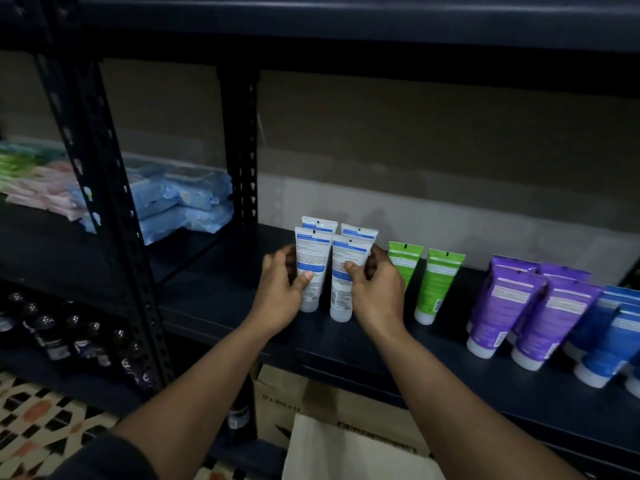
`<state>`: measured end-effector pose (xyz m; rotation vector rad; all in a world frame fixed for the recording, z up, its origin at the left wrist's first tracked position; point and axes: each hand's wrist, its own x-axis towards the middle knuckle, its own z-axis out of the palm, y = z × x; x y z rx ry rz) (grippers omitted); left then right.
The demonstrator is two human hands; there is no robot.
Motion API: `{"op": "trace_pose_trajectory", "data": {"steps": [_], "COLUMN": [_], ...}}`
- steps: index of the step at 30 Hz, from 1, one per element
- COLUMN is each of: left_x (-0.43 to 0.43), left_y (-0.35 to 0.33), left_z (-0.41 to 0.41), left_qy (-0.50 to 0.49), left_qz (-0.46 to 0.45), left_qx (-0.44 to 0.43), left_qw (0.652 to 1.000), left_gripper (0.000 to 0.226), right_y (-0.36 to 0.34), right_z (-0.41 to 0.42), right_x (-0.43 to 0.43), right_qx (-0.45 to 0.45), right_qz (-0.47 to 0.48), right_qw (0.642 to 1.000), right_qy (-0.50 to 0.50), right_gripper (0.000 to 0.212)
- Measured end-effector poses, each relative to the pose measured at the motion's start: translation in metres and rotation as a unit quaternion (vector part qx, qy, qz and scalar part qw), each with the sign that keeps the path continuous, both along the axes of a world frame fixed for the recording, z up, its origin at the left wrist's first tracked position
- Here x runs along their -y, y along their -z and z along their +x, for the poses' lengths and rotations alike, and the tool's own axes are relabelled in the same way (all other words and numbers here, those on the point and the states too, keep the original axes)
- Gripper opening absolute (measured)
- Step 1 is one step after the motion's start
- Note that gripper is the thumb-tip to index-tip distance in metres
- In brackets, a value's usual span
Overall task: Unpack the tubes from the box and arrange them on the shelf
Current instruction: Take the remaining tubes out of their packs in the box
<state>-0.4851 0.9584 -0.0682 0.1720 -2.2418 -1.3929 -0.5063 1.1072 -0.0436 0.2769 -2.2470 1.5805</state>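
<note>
Several white tubes with blue labels stand cap-down on the dark shelf, in two rows. My left hand grips the front left white tube, thumb across its front. My right hand grips the front right white tube in the same way. Two more white tubes stand behind them. To the right stand two green tubes, then purple tubes and blue tubes. A cardboard box sits below the shelf, its contents hidden.
A slotted black upright divides the shelf bays. Blue and pink wipe packs lie in the left bay. Dark bottles fill the lower left shelf. A pale flap or bag lies below. Patterned floor shows at bottom left.
</note>
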Motion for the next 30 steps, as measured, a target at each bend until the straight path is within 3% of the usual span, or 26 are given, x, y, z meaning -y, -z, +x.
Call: {"op": "trace_pose_trajectory", "data": {"steps": [6, 9, 11, 14, 19, 25, 30], "left_x": [-0.018, -0.037, -0.053, -0.070, -0.080, -0.084, -0.088], "left_y": [0.009, 0.025, 0.049, 0.104, 0.217, 0.351, 0.416], "left_z": [0.035, 0.059, 0.076, 0.097, 0.118, 0.147, 0.158], "left_qy": [-0.089, -0.053, 0.003, 0.087, 0.203, 0.251, 0.273], "left_qz": [-0.011, -0.048, -0.086, -0.146, -0.207, -0.180, -0.202], "left_qx": [-0.149, -0.218, -0.212, -0.158, 0.051, 0.379, 0.461], "left_qw": [0.985, 0.973, 0.973, 0.973, 0.956, 0.872, 0.820], "left_gripper": [0.036, 0.023, 0.016, 0.013, 0.014, 0.024, 0.033], "right_y": [0.008, 0.021, 0.043, 0.098, 0.224, 0.349, 0.409], "right_z": [0.020, 0.049, 0.073, 0.112, 0.159, 0.189, 0.214], "right_x": [-0.008, -0.020, -0.029, -0.044, -0.068, -0.093, -0.092], "right_qx": [-0.061, -0.109, -0.104, -0.058, 0.122, 0.324, 0.458], "right_qz": [-0.012, -0.042, -0.058, -0.073, -0.018, 0.037, 0.092], "right_qw": [0.998, 0.992, 0.993, 0.996, 0.992, 0.945, 0.884], "right_qy": [0.029, 0.044, 0.028, 0.009, 0.008, 0.017, 0.022], "right_gripper": [0.044, 0.028, 0.017, 0.009, 0.012, 0.018, 0.016]}}
